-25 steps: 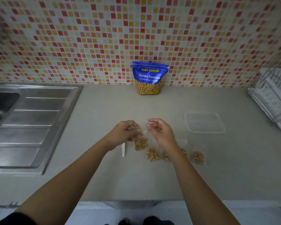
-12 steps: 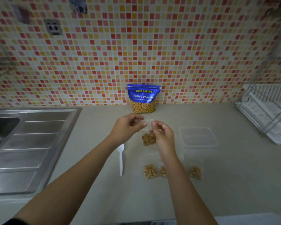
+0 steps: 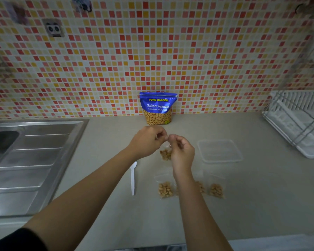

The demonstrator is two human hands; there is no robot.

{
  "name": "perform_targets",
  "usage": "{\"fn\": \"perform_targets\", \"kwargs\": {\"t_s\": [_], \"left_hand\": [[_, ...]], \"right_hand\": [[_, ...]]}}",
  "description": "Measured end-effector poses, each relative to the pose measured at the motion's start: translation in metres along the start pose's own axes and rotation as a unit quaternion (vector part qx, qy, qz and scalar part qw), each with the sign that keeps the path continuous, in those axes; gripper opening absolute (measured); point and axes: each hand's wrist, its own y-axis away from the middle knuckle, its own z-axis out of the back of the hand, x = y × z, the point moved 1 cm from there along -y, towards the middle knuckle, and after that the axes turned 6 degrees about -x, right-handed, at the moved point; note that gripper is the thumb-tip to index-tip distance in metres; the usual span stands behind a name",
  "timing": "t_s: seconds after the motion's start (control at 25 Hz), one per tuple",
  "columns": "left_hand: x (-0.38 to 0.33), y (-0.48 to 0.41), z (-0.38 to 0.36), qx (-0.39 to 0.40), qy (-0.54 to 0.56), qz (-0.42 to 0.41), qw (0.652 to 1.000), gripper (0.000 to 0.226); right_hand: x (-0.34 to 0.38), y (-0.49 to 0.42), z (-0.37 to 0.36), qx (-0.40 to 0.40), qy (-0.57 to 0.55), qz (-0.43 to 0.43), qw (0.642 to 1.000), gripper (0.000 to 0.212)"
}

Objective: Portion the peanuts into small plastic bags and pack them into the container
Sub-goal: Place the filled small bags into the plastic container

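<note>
A small clear plastic bag of peanuts hangs above the counter, pinched at its top edge by my left hand and my right hand, fingertips close together. Three filled small bags lie on the counter nearer me: one left of my right forearm, one partly hidden behind it, one to the right. The clear plastic container sits to the right of my hands. The blue Salted Peanuts pouch stands against the tiled wall.
A white plastic spoon lies on the counter under my left forearm. A steel sink with drainboard fills the left side. A white dish rack stands at the right edge.
My hands have drawn closer together along the bag's top and lifted it farther from me. The view has tilted up, showing more wall.
</note>
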Motion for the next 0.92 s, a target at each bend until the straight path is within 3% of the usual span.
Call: {"fn": "perform_targets", "kwargs": {"t_s": [0.2,0.56,0.68,0.8,0.92], "left_hand": [[0.002,0.001,-0.002,0.022,-0.075,-0.021,0.997,0.017],[0.029,0.015,0.001,0.024,-0.084,0.000,0.996,0.019],[0.037,0.032,-0.006,-0.005,0.066,0.092,0.994,0.023],[0.045,0.064,-0.031,0.017,0.205,0.216,0.954,0.027],[0.062,0.096,-0.057,-0.005,0.256,0.334,0.907,0.027]], "right_hand": [[-0.007,0.004,-0.003,-0.085,-0.008,-0.018,0.996,0.014],[-0.018,0.003,-0.005,-0.064,-0.015,-0.059,0.996,0.015],[-0.021,0.003,-0.009,-0.029,-0.032,-0.125,0.991,0.011],[-0.038,0.005,-0.012,0.018,-0.020,-0.208,0.978,0.011],[-0.069,0.004,-0.006,0.077,0.074,-0.240,0.965,0.007]]}}
